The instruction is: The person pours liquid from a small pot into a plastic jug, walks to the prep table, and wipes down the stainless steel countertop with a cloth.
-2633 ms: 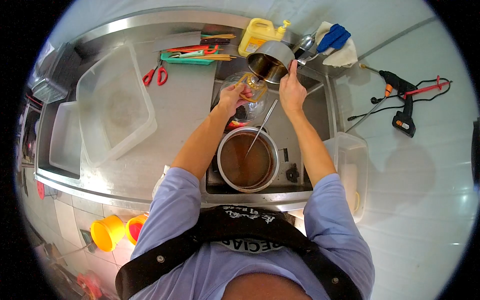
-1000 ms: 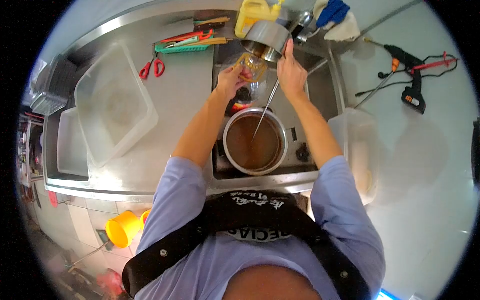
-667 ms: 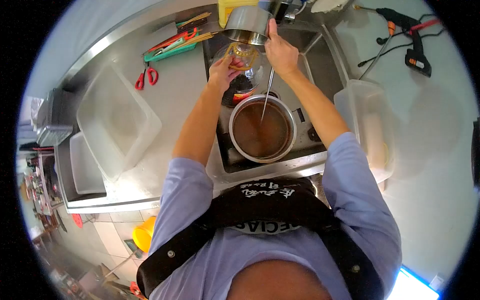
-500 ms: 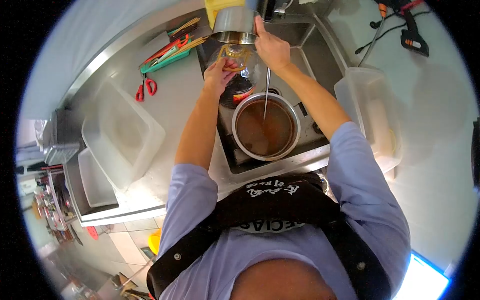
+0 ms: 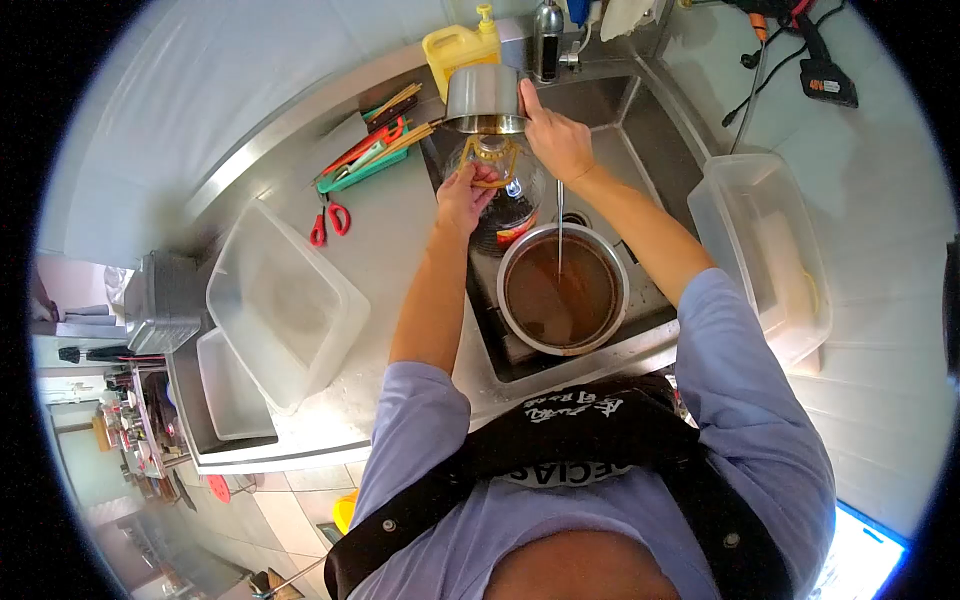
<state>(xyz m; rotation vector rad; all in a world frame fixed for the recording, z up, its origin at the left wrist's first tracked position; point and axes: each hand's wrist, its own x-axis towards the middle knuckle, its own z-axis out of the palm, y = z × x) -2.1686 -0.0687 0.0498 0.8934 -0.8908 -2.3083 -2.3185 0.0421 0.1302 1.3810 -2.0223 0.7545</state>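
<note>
My right hand [image 5: 560,143] grips a metal pot [image 5: 484,92], tipped with its rim down over the mouth of a large clear plastic jug [image 5: 520,205]. The jug stands in the sink with something dark inside and a red label low on its side. My left hand [image 5: 467,197] is closed on the jug's yellow handle [image 5: 511,160] near the neck. Close in front of the jug sits a round steel pot [image 5: 507,300] of brown liquid [image 5: 560,300]. A thin metal utensil handle [image 5: 561,225] rises out of the liquid; its lower end is hidden.
Left on the steel counter are a green tray [image 5: 375,170] of chopsticks and tools, red-handled scissors [image 5: 330,222] and a translucent bin [image 5: 290,300]. Another translucent bin [image 5: 765,250] stands right of the sink. Behind are a yellow pump jug [image 5: 460,50] and a faucet [image 5: 547,40].
The view has shifted, so everything sits lower and further right in the picture. Both hands keep their holds, and the tipped metal pot stays over the jug's mouth.
</note>
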